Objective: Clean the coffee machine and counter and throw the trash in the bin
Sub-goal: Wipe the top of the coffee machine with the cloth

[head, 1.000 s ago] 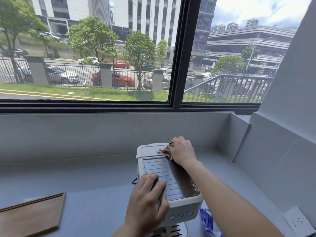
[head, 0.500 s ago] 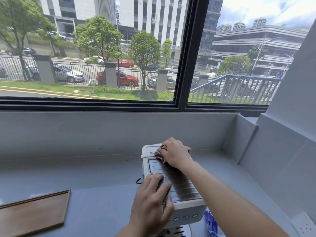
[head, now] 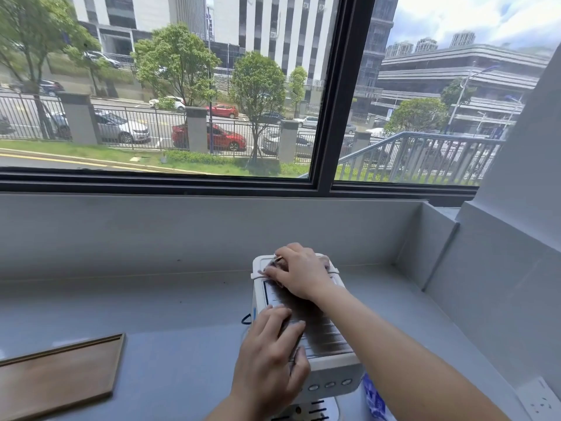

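A white coffee machine (head: pixel 329 367) with a ribbed metal top stands on the grey counter (head: pixel 170 323) in front of me. My right hand (head: pixel 299 273) presses a brownish cloth (head: pixel 277 264) onto the back part of the machine's top; only a small edge of the cloth shows under the fingers. Flat on the front left part of the top lies my left hand (head: pixel 270 357), fingers spread, holding nothing.
A wooden board (head: pixel 57 378) lies at the counter's left front. A blue-and-white wrapper (head: pixel 372 396) sits right of the machine's base. A wall socket (head: pixel 538 401) is at the lower right. A grey wall rises on the right, a low ledge and window behind.
My right hand with the cloth has slid left along the back of the machine's top. My left hand has stayed in place on the front of the top.
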{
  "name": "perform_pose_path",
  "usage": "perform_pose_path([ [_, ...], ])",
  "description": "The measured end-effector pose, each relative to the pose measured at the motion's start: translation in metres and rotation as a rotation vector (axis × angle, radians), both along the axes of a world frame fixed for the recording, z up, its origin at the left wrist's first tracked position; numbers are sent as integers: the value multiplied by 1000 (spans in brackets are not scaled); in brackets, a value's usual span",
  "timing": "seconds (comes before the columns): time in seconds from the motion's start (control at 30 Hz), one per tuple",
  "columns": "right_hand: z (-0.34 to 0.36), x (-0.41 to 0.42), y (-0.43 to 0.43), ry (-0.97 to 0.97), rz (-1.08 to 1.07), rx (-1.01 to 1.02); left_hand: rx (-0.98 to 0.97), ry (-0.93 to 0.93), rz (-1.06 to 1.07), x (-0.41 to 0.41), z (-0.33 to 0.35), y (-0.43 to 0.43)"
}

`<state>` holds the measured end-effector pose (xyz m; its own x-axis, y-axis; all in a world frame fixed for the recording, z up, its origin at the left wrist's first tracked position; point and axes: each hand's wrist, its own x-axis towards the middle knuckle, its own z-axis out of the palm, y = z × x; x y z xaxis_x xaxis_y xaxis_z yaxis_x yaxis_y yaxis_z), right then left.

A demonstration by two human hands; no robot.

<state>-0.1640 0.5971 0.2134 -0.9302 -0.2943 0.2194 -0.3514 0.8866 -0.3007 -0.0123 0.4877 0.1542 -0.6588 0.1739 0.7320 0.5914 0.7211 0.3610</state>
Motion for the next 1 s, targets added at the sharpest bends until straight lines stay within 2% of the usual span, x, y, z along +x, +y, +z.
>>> perform_pose_path([
  [0.07,-1,6,4,14,142,-51,1,14,4,-2,0,1],
  [0.13,5,0,18,1,146,-39,0,28,8,-3,-2,1],
  [0.27,10,-17,50,-34,-154,-83,27,37,13,-4,-3,2],
  [0.33,6,-16,40,-21,-257,-29,29,44,17,-3,-1,2],
  [0.37,4,-14,29,-13,-246,10,23,46,17,-3,-2,2],
  [0.43,2,-9,4,-5,-84,31,16,47,14,-3,-2,1],
  [0.57,9,5,9,-80,201,-35,-10,39,7,-4,-4,-1],
  [0.6,9,7,21,-81,198,-27,-15,34,3,-4,-4,-1],
  [0.73,11,15,41,-71,-42,9,2,1,20,-1,-2,1],
  [0.87,10,34,20,-127,166,-95,-6,-43,-4,2,1,-1],
  [1.0,13,50,45,-163,43,-292,20,-149,-46,4,4,-6],
])
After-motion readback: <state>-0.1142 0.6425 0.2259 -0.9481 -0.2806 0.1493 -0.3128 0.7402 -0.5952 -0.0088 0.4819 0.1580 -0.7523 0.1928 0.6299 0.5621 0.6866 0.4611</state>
